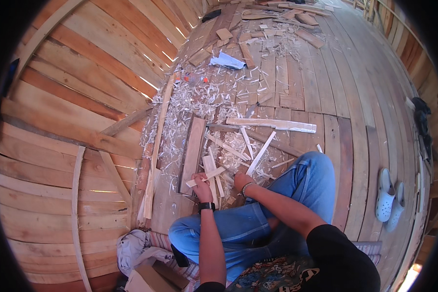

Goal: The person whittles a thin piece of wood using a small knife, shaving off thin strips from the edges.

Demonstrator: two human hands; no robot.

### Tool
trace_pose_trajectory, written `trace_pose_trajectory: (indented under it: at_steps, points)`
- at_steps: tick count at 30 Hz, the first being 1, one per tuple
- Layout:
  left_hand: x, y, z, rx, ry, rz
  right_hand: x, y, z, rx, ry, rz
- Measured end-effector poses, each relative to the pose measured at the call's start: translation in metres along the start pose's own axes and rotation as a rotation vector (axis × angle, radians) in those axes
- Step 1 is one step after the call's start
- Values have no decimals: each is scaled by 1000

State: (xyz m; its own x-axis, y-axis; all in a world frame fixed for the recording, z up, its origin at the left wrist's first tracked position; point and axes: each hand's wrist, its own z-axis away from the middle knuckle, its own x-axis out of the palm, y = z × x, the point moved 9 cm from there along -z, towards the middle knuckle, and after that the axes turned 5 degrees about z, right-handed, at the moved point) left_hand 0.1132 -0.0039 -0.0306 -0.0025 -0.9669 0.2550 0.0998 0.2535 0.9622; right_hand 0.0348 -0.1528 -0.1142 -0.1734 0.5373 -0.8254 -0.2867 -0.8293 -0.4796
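My left hand pinches a short, pale wooden strip, which slants up to the right. Close by on the right, my right hand is closed around what looks like a knife; its handle is hidden in the fist and only a thin dark blade shows, near the strip's end. Several narrow strips lie around both hands, among them a long pale strip beyond the right hand. A brown plank rests just past my left hand.
Curled shavings cover much of the wooden floor ahead. A thick pale board lies crosswise, with a tool with a blade beyond it. Pale clogs stand at right. A cardboard box sits by my left side, near the plank wall.
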Motion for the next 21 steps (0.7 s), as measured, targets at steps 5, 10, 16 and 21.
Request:
trace_pose_trajectory:
  at_steps: [5, 10, 16, 21]
  points:
    - [-5, 3, -4, -2, 19, 30, -17, -12, 11, 42, 18, -142]
    - [-5, 3, -1, -12, 25, 26, -20, -24, 8, -23, 22, -54]
    - [-12, 7, -2, -1, 31, 13, -25, -27, 2, -3, 29, -107]
    - [1, 5, 3, -27, 25, -8, -9, 0, -1, 95, 45, -113]
